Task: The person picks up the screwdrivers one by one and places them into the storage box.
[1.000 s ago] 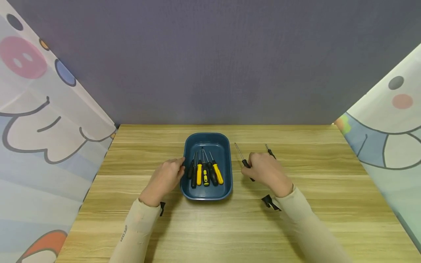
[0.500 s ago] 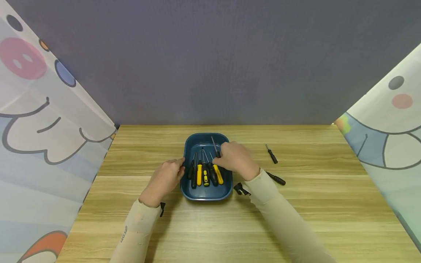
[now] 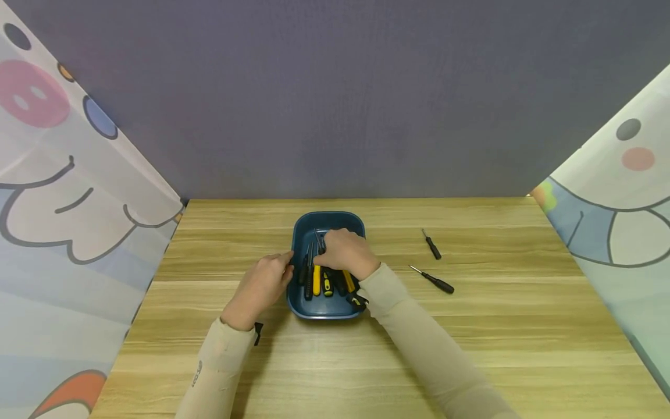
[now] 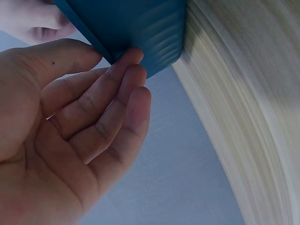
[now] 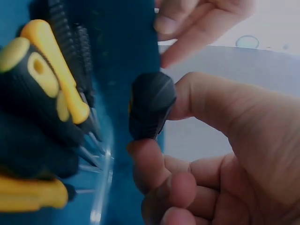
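Observation:
My left hand (image 3: 264, 285) pinches the left rim of a blue tray (image 3: 309, 310) standing on the wooden table. In the left wrist view its thumb and fingertips meet at the tray's edge. Over the tray, my right hand (image 3: 345, 253) holds a screwdriver (image 5: 152, 105) by its black handle, between thumb and fingers; the shaft points toward the back. Several other screwdrivers lie side by side in the tray, among them a yellow-handled one (image 3: 316, 281) and a black-and-yellow one (image 3: 327, 284). The right hand and wrist hide part of that row.
To the right of the tray, a small black screwdriver (image 3: 431, 247) and a longer black-handled screwdriver (image 3: 439, 283) lie on the table (image 3: 497, 314). A grey wall (image 3: 356, 116) rises behind the table, with cartoon-printed cloth (image 3: 42, 203) at the sides.
My right hand has picked a screwdriver up from the table and carried it left over the tray. That uncovers the longer black-handled screwdriver. My left hand stays at the rim.

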`<action>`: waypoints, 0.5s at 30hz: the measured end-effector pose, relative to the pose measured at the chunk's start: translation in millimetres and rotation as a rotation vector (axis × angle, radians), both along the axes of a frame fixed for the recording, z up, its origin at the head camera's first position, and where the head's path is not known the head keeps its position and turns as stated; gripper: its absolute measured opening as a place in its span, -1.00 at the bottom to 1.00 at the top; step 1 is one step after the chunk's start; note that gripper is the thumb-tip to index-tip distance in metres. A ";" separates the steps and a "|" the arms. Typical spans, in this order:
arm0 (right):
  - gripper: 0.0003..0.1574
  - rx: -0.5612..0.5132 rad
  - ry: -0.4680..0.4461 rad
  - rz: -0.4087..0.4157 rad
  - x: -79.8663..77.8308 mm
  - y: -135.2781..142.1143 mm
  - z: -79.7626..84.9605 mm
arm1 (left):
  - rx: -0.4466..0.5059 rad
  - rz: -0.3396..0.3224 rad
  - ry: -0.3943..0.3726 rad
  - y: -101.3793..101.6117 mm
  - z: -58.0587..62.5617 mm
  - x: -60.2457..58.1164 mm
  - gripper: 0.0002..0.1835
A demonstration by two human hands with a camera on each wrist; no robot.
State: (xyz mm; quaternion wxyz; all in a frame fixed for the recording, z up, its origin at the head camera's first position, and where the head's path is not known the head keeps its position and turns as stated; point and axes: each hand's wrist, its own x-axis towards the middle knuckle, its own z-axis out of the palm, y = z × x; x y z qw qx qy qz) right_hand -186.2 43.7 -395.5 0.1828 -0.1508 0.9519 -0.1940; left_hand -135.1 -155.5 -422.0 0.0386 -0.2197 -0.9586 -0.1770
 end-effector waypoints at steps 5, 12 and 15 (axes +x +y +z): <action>-0.37 0.038 -0.025 0.017 -1.2 -7.3 -11.7 | 0.003 -0.005 0.007 -0.3 -0.4 0.2 -0.65; -0.41 0.024 -0.050 0.011 -0.2 -11.3 -18.7 | 0.012 -0.008 0.015 -0.9 -0.5 0.3 -0.65; -0.44 0.003 -0.058 0.010 0.4 -10.9 -18.5 | 0.010 -0.009 0.013 -1.0 -0.1 0.6 -0.65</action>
